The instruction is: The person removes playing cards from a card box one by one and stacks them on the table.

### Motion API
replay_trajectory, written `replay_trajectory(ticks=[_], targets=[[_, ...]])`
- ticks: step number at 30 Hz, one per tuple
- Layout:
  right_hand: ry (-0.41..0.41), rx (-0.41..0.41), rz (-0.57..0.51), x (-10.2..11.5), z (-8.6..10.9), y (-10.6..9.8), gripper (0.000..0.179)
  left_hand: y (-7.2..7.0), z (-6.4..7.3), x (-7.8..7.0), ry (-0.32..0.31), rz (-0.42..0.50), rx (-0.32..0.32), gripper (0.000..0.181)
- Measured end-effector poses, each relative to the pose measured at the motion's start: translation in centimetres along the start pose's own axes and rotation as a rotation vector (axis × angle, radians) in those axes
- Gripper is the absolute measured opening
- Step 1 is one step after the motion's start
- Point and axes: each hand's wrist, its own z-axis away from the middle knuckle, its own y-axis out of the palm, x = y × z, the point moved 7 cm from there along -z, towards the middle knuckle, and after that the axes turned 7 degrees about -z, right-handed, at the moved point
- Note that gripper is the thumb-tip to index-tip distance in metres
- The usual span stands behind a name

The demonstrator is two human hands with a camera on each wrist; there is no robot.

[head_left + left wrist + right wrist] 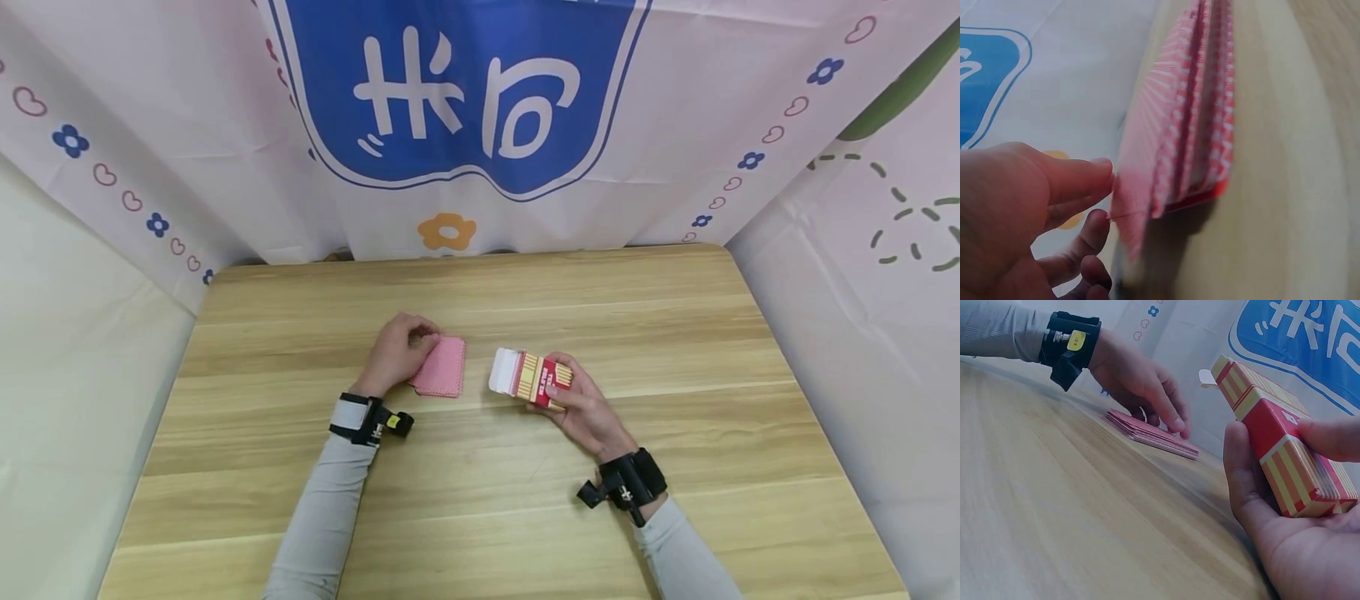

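Observation:
A stack of pink-backed playing cards (442, 368) lies on the table, its edges slightly uneven. At its far left corner my left hand (397, 350) pinches the cards with thumb and fingertips; the left wrist view has the fingertips right at the edge of the top card (1138, 187). How many cards the pinch takes in, I cannot tell. To the right, my right hand (583, 412) holds a red-and-yellow striped card box (540, 379), thumb across its face and fingers behind it. The box's white flap (503, 370) stands open, pointing left toward the stack.
Both hands work over a light wood-grain table (480, 517). A white cloth with a blue printed panel (465, 92) hangs behind its far edge, and pale cloth walls (67, 400) flank the sides. Each wrist wears a black strap (633, 483) with a small camera.

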Motion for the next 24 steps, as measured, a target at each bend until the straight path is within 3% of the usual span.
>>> replay_trajectory(ticks=[4, 10, 12, 14, 19, 24], targets=[[-0.001, -0.007, 0.002, -0.1, -0.1, -0.1, 0.051, -0.6, 0.3, -1.4, 0.031, 0.107, -0.007, 0.024], [0.003, -0.007, -0.002, 0.0, -0.1, -0.2, 0.051, 0.0, 1.9, -7.3, 0.200, 0.290, 0.006, 0.017], [0.004, -0.002, 0.000, 0.0, -0.1, -0.1, 0.051, 0.8, 2.7, -9.3, 0.258, 0.305, 0.035, 0.012], [0.003, 0.004, 0.009, 0.1, -0.1, 0.0, 0.050, 1.8, 3.3, -10.6, 0.289, 0.254, 0.068, 0.011], [0.001, 0.001, 0.019, 0.2, -0.1, 0.1, 0.051, 3.7, 4.2, -11.7, 0.268, 0.060, 0.087, 0.010], [0.013, -0.010, 0.038, 0.2, 0.1, 0.0, 0.052, 4.6, 4.3, -11.2, 0.174, 0.083, 0.118, 0.014]])
